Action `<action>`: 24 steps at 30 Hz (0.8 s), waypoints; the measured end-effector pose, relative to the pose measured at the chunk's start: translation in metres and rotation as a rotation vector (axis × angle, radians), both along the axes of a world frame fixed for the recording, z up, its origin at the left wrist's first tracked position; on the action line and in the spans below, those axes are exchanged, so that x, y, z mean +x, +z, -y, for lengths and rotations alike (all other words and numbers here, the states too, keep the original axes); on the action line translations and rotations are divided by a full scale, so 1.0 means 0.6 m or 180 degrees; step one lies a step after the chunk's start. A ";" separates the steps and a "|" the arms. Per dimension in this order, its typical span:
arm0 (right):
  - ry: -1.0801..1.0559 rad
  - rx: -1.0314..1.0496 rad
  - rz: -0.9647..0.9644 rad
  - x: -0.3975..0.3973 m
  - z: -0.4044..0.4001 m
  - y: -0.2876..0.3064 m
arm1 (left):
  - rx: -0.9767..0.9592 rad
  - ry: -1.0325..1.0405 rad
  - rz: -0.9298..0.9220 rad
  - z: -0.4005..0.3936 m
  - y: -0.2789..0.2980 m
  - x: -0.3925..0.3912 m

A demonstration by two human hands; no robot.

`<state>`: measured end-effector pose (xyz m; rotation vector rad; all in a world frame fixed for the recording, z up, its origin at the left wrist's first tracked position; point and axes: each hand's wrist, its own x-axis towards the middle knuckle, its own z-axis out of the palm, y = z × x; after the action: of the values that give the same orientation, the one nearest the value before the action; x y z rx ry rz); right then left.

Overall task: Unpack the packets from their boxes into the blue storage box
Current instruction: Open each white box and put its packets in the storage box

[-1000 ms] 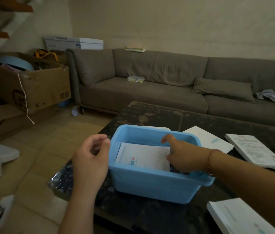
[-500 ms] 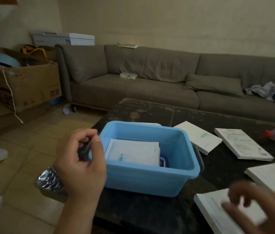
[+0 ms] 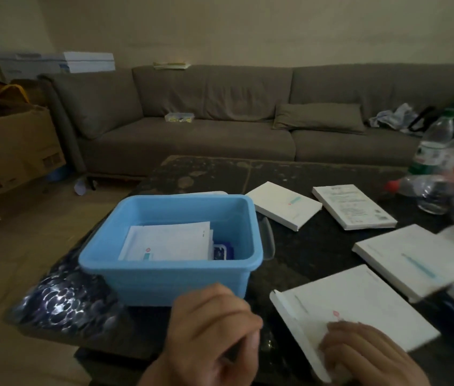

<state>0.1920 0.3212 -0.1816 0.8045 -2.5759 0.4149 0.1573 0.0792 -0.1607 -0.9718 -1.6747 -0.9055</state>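
Right hand fingers are laid curled on the near corner of a flat white box on the worktop; the left hand is clenched, and something dark may be held in it. The box is judged light and stiff, best gripped at its edges. Beyond, packets are seen in the blue storage box.

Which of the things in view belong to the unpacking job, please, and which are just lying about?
Job:
blue storage box
white packets inside it
nearest white box, under the right hand
three further white boxes
left hand, curled around something dark

Lying about:
plastic bottles
sofa
cardboard carton
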 end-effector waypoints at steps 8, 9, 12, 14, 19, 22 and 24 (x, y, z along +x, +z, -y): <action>-0.0790 -0.2457 0.0309 0.020 0.010 0.003 | -0.1614 -0.0869 0.0703 -0.067 -0.054 -0.020; -0.0880 -0.2569 0.0261 0.022 0.011 0.006 | -0.1644 -0.0873 0.0663 -0.079 -0.058 -0.021; -0.1130 -0.2679 0.0309 0.023 0.018 0.018 | -0.1698 -0.0742 0.0379 -0.112 -0.067 -0.023; -0.1068 -0.2749 0.0278 0.025 0.023 0.022 | -0.1648 -0.0579 0.0302 -0.127 -0.075 -0.025; -0.1067 -0.2730 0.0163 0.023 0.023 0.029 | -0.1407 -0.0323 0.0239 -0.131 -0.069 -0.021; -0.0964 -0.2885 0.0217 0.022 0.024 0.038 | -0.1271 -0.0172 -0.0004 -0.110 -0.059 -0.020; -0.0956 -0.2912 0.0282 0.023 0.021 0.037 | -0.1194 -0.0096 -0.0176 -0.094 -0.058 -0.017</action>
<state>0.2060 0.3087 -0.1593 0.0690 -2.1416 1.3894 0.1469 0.1357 -0.1955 -1.2621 -1.8228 -0.5861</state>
